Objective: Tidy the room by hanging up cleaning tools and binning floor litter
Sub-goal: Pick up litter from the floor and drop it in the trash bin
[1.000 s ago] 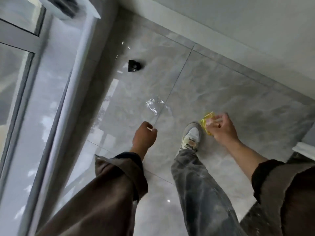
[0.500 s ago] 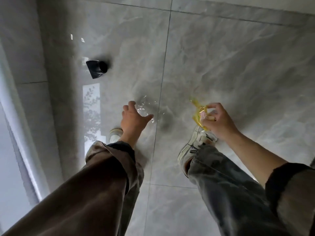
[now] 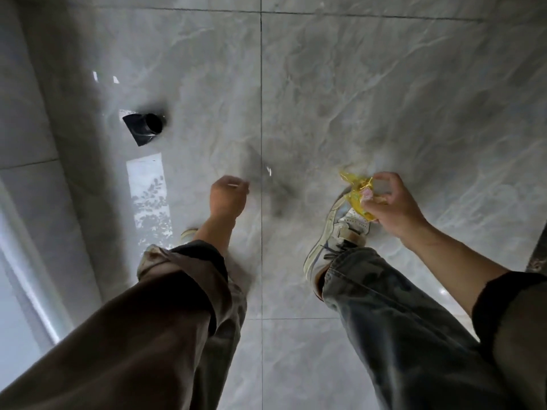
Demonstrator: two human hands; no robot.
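Observation:
I am bent over a glossy grey tiled floor [image 3: 384, 84]. My right hand [image 3: 393, 208] pinches a crumpled yellow wrapper [image 3: 356, 192] just above my right shoe. My left hand [image 3: 228, 196] is down at the floor with its fingers curled around a clear plastic wrapper, which is almost wholly hidden. Only a small glint of the wrapper [image 3: 268, 170] shows by the tile joint to the hand's right. A black tube-shaped piece of litter [image 3: 145, 128] lies on the floor to the far left of my left hand.
A pale window frame and sill [image 3: 26, 261] run along the left side. My white right shoe [image 3: 334, 241] stands under my right hand, and the toe of my left shoe [image 3: 188, 233] shows beside my left wrist. A dark object [image 3: 537, 255] pokes in at the right edge.
My left hand, spread open over the clear wrapper half a second ago, has curled its fingers around it. My right hand keeps the yellow wrapper. The view has tipped further down.

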